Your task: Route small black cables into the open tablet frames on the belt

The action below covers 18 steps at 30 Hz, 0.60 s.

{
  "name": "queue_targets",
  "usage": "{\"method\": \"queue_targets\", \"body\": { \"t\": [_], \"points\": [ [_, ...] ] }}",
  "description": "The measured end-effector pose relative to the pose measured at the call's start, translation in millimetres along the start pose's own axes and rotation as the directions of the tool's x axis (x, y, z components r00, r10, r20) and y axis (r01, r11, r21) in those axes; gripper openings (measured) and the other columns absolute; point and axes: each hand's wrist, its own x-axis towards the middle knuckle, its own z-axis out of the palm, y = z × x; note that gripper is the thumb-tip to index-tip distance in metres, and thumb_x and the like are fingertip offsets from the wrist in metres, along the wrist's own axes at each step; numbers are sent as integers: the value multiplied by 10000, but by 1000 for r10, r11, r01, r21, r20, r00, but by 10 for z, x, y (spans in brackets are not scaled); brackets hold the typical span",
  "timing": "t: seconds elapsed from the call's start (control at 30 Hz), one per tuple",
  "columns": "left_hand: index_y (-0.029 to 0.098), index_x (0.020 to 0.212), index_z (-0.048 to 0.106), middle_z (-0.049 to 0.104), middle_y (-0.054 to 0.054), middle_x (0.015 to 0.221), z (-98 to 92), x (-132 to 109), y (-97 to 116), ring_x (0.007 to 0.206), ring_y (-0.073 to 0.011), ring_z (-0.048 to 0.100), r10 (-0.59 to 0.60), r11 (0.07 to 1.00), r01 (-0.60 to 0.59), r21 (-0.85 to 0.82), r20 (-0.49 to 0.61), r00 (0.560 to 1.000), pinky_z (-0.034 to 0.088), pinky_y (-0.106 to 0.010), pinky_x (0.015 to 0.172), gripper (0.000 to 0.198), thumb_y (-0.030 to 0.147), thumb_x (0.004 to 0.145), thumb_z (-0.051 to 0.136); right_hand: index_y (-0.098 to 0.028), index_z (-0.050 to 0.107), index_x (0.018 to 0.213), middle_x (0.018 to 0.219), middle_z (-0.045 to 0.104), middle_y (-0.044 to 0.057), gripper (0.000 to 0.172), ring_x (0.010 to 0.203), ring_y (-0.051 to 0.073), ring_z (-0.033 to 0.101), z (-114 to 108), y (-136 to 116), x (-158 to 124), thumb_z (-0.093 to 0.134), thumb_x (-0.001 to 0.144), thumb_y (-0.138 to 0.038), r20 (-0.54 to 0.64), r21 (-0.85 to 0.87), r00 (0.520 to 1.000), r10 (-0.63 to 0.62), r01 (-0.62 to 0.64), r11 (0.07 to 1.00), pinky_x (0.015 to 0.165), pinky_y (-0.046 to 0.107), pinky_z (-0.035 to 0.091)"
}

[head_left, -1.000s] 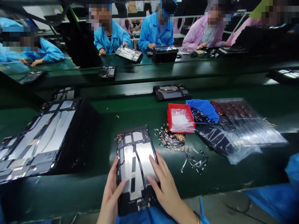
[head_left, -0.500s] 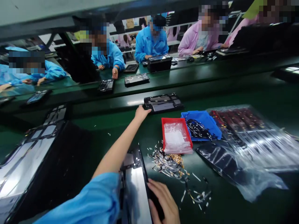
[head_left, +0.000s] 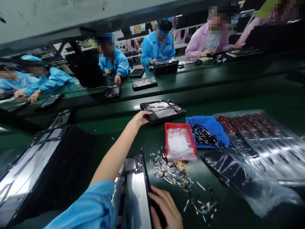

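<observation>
My left hand [head_left: 140,118] reaches across the green bench and grips the near edge of a black tablet frame with silver panels [head_left: 163,111]. A second such frame [head_left: 137,197] lies close to me, partly hidden by my blue sleeve. My right hand [head_left: 165,208] curls around that frame's right edge. A scattered pile of small metal-tipped parts [head_left: 170,170] lies just right of it.
A red tray [head_left: 169,140] holds a plastic bag, and a blue tray [head_left: 209,127] holds dark cable pieces. Plastic-wrapped parts [head_left: 257,146] lie to the right. A large black frame [head_left: 30,168] stands at left. Co-workers in smocks [head_left: 157,49] sit across the conveyor.
My left hand has left the near frame and stretched out to the far frame, which has shifted toward me and turned slightly. My view has swung, and the near frame sits lower.
</observation>
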Motion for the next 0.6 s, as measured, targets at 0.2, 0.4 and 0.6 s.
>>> {"method": "queue_targets", "body": {
  "t": [0.2,0.4,0.6],
  "points": [
    [119,888,618,674,-38,898,-902,-1333,-346,851,-137,650,215,930,-245,-274,-134,967,544,-180,713,226,154,676,685,-259,560,1261,1170,672,79,357,980,166,676,-140,-162,145,515,909,-224,-7,214,981,195,-189,958,760,240,581],
    [210,1099,605,686,-55,1060,-1248,-2784,-1564,1014,-263,646,61,912,-166,-375,-274,960,568,-334,852,659,439,537,860,-240,487,1359,1235,645,110,631,935,217,697,-6,-581,443,607,814,-535,237,664,852,467,-493,562,665,294,595],
    [208,953,723,699,-107,968,-1613,-3251,-2216,851,-246,672,188,973,-164,-161,149,971,558,-321,800,448,506,632,814,-168,700,909,838,742,59,453,689,217,691,-78,-774,624,754,628,-519,92,526,610,787,-701,482,553,283,565]
  ]
}}
